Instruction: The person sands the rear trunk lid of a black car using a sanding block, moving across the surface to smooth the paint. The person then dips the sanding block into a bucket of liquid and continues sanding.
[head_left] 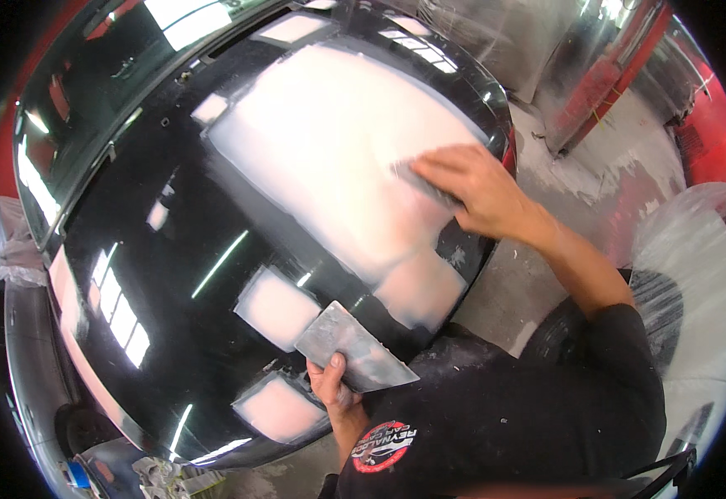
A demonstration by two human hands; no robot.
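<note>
A black car hood (188, 216) carries pale pink body-filler patches. The largest patch (321, 141) covers much of its far half. My right hand (479, 191) is closed on a narrow grey spreader (425, 183), whose edge lies at the large patch's right part; the fingers hide much of it. Lower down, my left hand (334, 387) grips a flat grey filler board (356, 349) by its lower left side, thumb on top. The board is smeared with filler. It is held over the near edge of the hood, beside a small square patch (278, 308).
Another filler patch (279, 407) lies by the hood's near edge. The windshield (105, 108) rises at the left. A red post (604, 91) stands at the far right, and plastic sheeting (696, 249) drapes something on the right. A dark car (34, 349) is at the left.
</note>
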